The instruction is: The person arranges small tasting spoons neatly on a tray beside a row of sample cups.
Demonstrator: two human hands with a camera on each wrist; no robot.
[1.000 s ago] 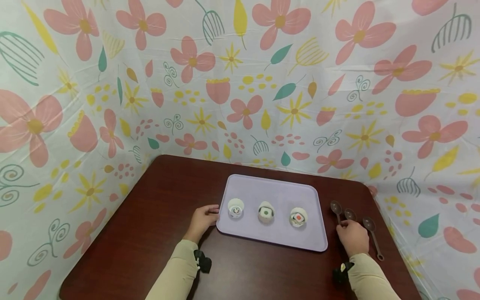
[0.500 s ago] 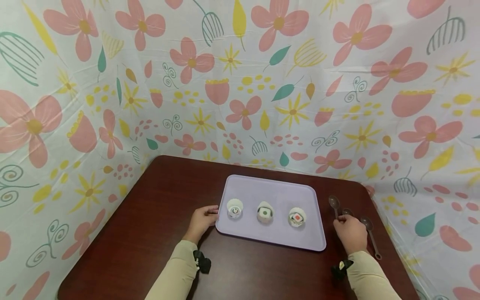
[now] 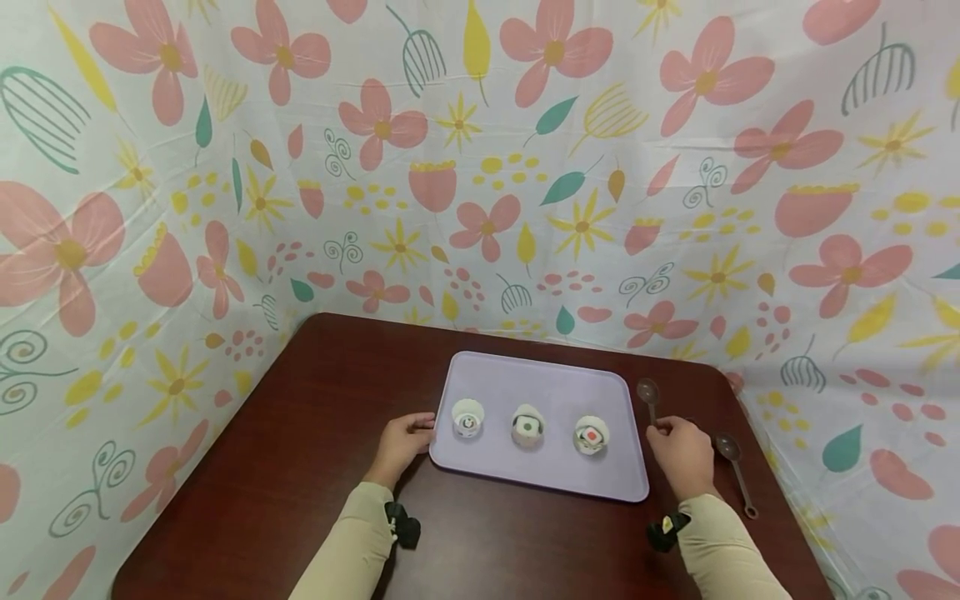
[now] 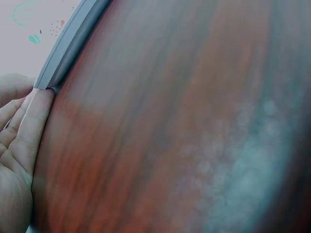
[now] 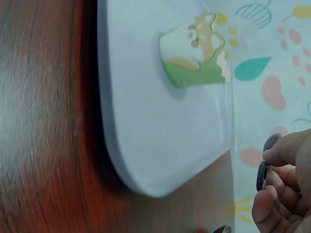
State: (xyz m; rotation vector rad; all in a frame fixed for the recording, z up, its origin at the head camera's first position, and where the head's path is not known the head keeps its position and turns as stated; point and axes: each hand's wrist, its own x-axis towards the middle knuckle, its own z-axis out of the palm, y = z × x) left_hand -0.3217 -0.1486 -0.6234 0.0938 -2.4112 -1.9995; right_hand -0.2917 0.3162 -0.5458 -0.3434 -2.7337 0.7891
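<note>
My left hand (image 3: 402, 447) is at the near-left side of a lilac tray (image 3: 555, 379); in the left wrist view the tray's rim (image 4: 65, 43) sits between thumb and index finger. On the tray stand three small paper cups in a row: a left cup (image 3: 467, 408), a middle cup (image 3: 528, 440) and a right cup (image 3: 592, 448), each with a small sushi-like piece inside. To the tray's right, my right hand (image 3: 684, 457) pinches a brown spoon (image 3: 648, 390) by its handle, bowl pointing away.
Another brown spoon (image 3: 737, 473) lies right of my right hand. A further spoon is mostly hidden behind that hand. The dark wooden table (image 3: 315, 392) ends at a floral curtain (image 3: 480, 167) at the back and sides.
My right hand has moved left toward the tray, carrying the pinched spoon. The right-hand spoon stays on the table. My left hand holds its place at the tray.
</note>
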